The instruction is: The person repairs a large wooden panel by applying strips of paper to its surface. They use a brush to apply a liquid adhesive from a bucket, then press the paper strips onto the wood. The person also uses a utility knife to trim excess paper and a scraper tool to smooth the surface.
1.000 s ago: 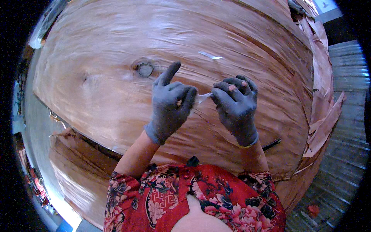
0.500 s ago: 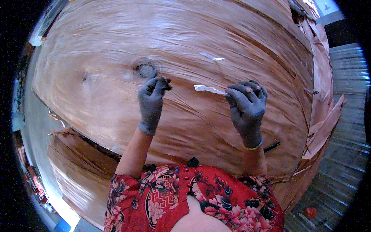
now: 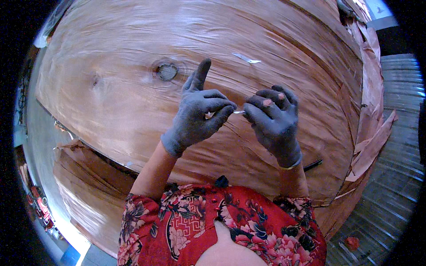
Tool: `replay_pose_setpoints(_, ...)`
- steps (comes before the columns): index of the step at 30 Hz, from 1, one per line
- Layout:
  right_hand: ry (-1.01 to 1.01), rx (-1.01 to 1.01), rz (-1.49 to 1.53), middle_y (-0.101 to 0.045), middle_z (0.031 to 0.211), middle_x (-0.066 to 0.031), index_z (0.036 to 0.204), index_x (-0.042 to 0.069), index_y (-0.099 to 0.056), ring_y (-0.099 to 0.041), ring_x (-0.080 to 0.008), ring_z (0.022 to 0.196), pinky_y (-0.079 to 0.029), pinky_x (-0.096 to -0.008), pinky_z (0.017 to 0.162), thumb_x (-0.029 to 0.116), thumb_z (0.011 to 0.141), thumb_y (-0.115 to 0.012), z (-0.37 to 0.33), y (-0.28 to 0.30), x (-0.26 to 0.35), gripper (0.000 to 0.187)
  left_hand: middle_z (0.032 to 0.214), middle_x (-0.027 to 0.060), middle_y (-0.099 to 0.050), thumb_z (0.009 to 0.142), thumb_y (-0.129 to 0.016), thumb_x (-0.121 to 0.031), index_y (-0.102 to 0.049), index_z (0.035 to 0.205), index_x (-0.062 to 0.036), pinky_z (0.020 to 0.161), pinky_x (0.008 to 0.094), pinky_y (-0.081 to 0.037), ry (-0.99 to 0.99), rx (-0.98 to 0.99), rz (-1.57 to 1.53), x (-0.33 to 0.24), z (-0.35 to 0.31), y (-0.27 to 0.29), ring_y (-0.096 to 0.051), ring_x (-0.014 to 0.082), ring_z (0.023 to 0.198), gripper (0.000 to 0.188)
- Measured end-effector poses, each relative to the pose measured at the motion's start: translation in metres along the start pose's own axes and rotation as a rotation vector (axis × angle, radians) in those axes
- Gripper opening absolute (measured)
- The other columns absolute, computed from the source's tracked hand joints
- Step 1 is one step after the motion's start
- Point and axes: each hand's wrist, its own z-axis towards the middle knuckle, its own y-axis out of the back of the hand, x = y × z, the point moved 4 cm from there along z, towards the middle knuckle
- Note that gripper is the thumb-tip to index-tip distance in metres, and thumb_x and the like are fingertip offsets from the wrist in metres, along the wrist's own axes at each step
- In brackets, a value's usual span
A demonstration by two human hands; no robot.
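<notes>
Both my hands wear grey gloves and are raised over a large brown wood veneer sheet (image 3: 120, 111). Between them stretches a short white strip (image 3: 238, 112), mostly hidden by the fingers. My left hand (image 3: 197, 113) pinches its left end with thumb and index finger, while another finger points up and away. My right hand (image 3: 273, 119) grips the other end, its fingers curled, with worn spots on two of them. A ragged knot hole (image 3: 167, 71) in the veneer lies just beyond my left hand. Farther right, another white strip (image 3: 246, 58) rests on the sheet.
Close to my right forearm lies a thin black object (image 3: 313, 165). Torn veneer pieces (image 3: 370, 146) hang along the right edge, beside a ridged grey surface (image 3: 395, 177). Another brown stack (image 3: 84, 177) stands at the lower left. The veneer is wrinkled in places.
My left hand has moved right, from near the knot hole, and now pinches the free end of the white strip. My right hand has shifted slightly left, still holding the strip.
</notes>
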Motion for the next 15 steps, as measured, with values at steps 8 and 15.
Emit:
replay_pose_setpoints(8, 0.061, -0.038, 0.029, -0.062, 0.085, 0.0018, 0.075, 0.013, -0.063, -0.059, -0.0187, 0.085, -0.043, -0.0394, 0.083, 0.013, 0.061, -0.07, -0.007, -0.009, 0.013, 0.016, 0.057, 0.0041, -0.06, 0.078, -0.06, -0.008, -0.065, 0.063, -0.0023, 0.109, 0.0399, -0.025, 0.518, -0.18, -0.537, 0.023, -0.017, -0.021, -0.055, 0.0097, 0.059, 0.018)
replay_pose_setpoints(15, 0.081, 0.0, 0.034, -0.063, 0.085, 0.0009, 0.076, 0.012, -0.064, -0.059, -0.0181, 0.084, -0.044, -0.0394, 0.083, 0.01, 0.061, -0.07, -0.012, -0.006, 0.014, 0.016, 0.062, 0.0056, -0.064, 0.082, -0.058, -0.01, -0.067, 0.067, 0.0001, 0.099, 0.0341, -0.039, 0.826, -0.39, -0.744, 0.059, -0.041, -0.03, -0.056, 0.0082, 0.061, 0.02)
